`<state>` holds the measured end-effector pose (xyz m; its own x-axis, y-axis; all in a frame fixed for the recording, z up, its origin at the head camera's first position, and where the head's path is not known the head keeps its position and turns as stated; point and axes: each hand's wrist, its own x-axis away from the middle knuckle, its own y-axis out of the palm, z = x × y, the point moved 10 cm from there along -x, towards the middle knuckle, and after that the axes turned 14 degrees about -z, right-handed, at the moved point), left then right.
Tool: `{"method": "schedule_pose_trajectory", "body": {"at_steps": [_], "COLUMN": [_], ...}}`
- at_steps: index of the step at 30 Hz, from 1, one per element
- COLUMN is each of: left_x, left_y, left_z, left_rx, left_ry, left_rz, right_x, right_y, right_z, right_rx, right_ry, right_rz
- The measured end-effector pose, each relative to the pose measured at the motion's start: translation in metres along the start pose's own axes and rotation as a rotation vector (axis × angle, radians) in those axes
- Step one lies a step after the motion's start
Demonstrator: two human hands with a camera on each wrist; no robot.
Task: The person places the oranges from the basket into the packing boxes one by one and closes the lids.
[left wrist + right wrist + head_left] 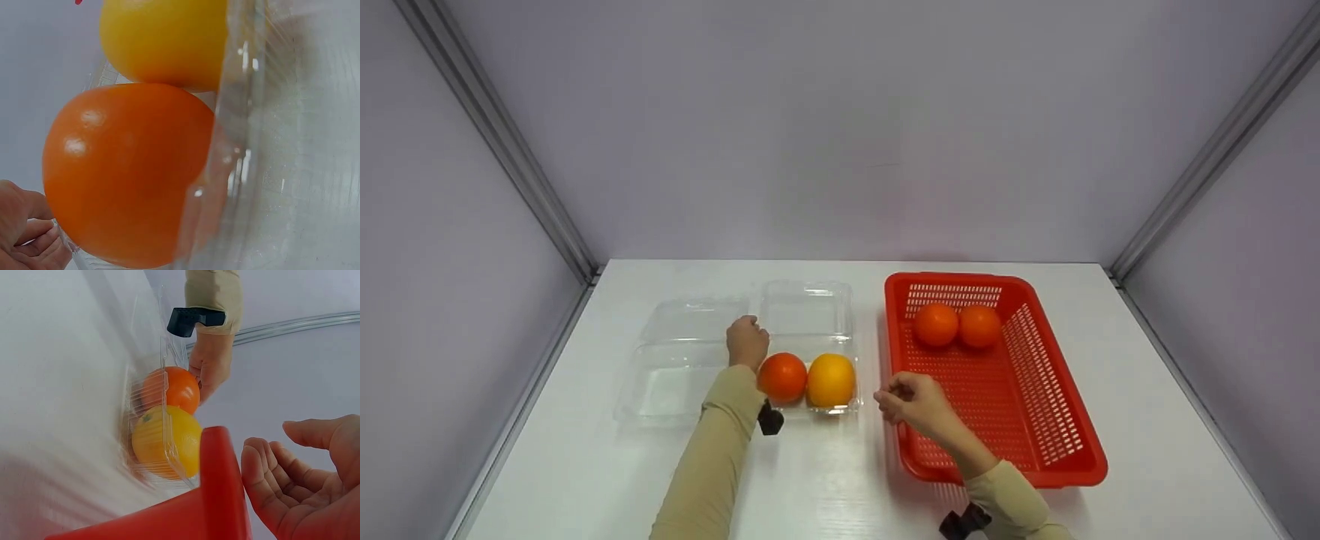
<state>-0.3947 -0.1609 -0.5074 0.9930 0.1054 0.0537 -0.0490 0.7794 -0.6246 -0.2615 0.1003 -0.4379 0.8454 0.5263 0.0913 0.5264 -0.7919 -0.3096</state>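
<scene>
A clear plastic clamshell box [808,346] lies open on the table. An orange-red round fruit [782,377] and a yellow-orange one [831,380] sit side by side in its front part. My left hand [748,343] is at the box's left side, beside the orange-red fruit; in the left wrist view its curled fingers [42,247] pinch the box's edge. Over the left rim of the red basket [1069,405] hovers my right hand [919,405], fingers loosely bent and thumb apart, holding nothing. Two orange round fruits [958,325] lie at the basket's far end.
A second clear clamshell box [675,382] lies opened out to the left of the first, partly behind the left forearm. White walls [840,150] enclose the white table [817,480] at the back and both sides.
</scene>
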Motion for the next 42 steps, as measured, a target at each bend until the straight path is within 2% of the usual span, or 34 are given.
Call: {"method": "schedule_pose_trajectory", "body": {"at_steps": [9,20,26,34,42], "left_x": [0.004,0.003,0.002,0.004,0.006], "left_y": [-0.009,-0.009,-0.01,-0.02,-0.023], "left_z": [0.009,0.0,0.001,0.01,0.015], "left_rx": [-0.002,0.101,0.149,0.143,0.185], "left_ry": [0.107,0.047,0.066,0.15,0.16], "left_rz": [0.066,0.032,0.032,0.078,0.056], "right_x": [-0.002,-0.003,-0.003,-0.002,-0.003], "right_y": [0.002,0.006,0.009,0.009,0.01], "right_z": [-0.001,-0.005,-0.007,-0.008,-0.007], "right_rx": [-0.018,0.006,0.01,-0.002,-0.013], "right_ry": [0.016,-0.029,-0.046,-0.05,-0.044], "right_rz": [-0.01,-0.016,-0.025,-0.033,-0.028]}}
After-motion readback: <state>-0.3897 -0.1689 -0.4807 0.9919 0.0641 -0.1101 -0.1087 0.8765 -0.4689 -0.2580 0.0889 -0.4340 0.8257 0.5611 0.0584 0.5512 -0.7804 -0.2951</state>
